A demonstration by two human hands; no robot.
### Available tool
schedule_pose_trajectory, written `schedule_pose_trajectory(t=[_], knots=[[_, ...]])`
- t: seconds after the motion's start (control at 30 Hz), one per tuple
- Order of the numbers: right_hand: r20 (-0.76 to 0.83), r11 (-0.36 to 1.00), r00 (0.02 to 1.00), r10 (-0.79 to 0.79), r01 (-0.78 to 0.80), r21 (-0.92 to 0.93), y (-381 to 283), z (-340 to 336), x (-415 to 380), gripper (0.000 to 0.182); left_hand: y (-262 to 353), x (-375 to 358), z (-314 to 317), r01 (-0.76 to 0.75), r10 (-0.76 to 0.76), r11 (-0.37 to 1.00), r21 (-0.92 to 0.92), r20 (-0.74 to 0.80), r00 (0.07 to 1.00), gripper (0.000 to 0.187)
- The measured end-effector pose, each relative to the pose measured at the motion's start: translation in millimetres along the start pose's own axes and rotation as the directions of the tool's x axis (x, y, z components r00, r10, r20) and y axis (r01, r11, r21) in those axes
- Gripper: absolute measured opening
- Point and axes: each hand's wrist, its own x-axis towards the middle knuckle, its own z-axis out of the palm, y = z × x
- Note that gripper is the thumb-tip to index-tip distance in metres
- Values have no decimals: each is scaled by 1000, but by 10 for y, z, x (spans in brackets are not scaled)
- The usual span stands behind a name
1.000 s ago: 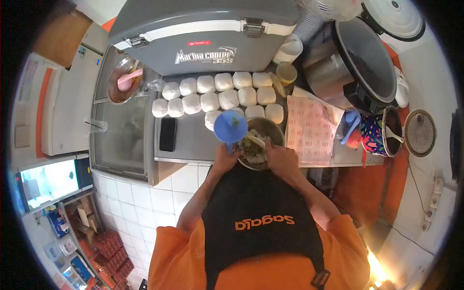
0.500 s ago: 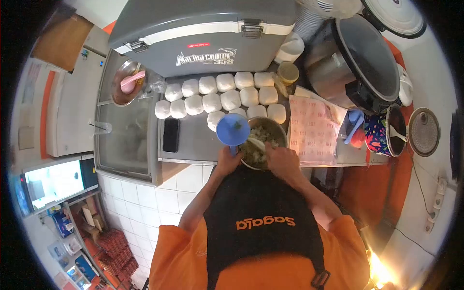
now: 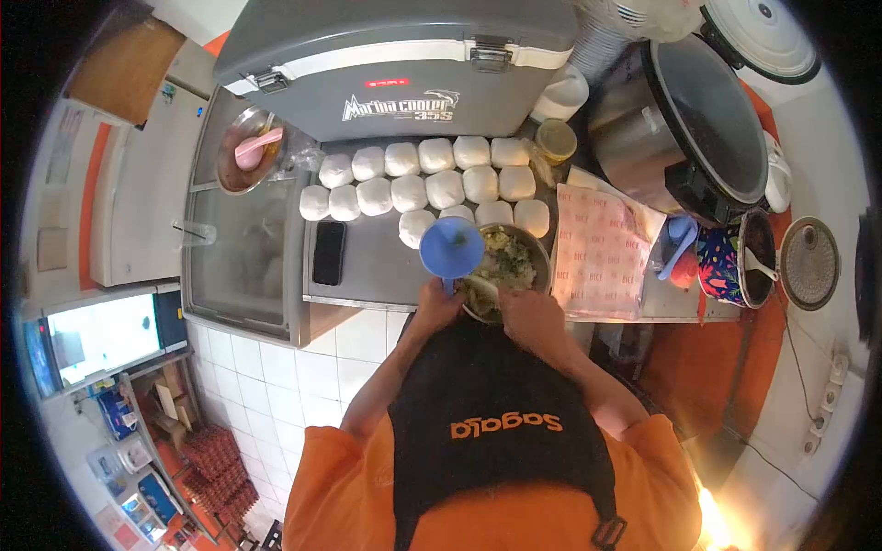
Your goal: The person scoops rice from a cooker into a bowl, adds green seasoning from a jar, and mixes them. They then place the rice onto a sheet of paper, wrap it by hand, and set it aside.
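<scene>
Right now the left hand is closed around the handle of a blue cup, holding it just past the knuckles and over the near edge of the surface. The cup looks light and stiff, likely plastic, so its short handle is a good place to hold it. A bit of green sits inside. The right hand is at the near rim of a metal bowl, which sits just right of the cup. The bowl holds soft, sticky-looking rice mix that would squash easily. A white scoop or spoon seems to be in the bowl by the right hand's fingers, but I cannot tell if that hand is gripping it or lying open. Past both hands are rows of white wrapped lumps, soft and light by the look of them. To the right lie printed papers. Left of the left hand lies a black phone. The fingers of both hands are mostly hidden.
</scene>
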Motion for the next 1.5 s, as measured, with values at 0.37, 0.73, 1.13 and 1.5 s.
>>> schedule_pose_trajectory(t=[0.37,0.73,1.13,1.5], knots=[[-167,996,984,65,-54,66,336,315,229,32,232,55,-117,148,-145,989,-10,141,979,24],[-49,989,988,144,-144,-12,462,305,300,35,227,-8,-151,142,-143,990,13,143,979,21],[-94,983,978,185,-184,25,432,-23,247,27,191,-87,-125,135,-122,988,-79,156,980,29],[2,971,974,225,-224,83,331,-196,132,31,72,-129,-63,161,-125,973,-164,211,970,30]])
